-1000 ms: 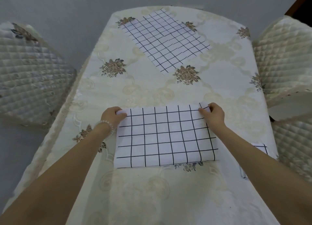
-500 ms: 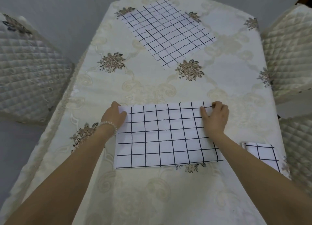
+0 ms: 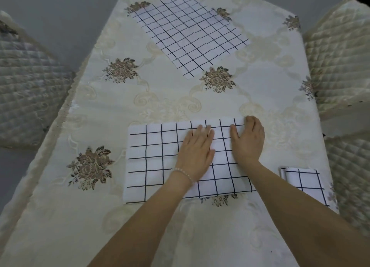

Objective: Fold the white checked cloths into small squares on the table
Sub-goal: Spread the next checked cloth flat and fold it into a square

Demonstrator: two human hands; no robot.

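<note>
Pressing flat: left hand (image 3: 197, 151) and right hand (image 3: 248, 139), grip wide, fingers straight, pin the half-folded white black-checked cloth (image 3: 156, 160) beneath them to the tabletop (image 3: 160, 98), probably setting the crease.

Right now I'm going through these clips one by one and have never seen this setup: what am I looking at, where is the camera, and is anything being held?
There is no machine here. A person wears one camera on the head, looking down at their own arms. The left hand and right hand lie flat, side by side, on a half-folded checked cloth; nothing is gripped. It lies on a table with a floral cover. An unfolded cloth lies at the far end, a small folded cloth at the right edge.
</note>
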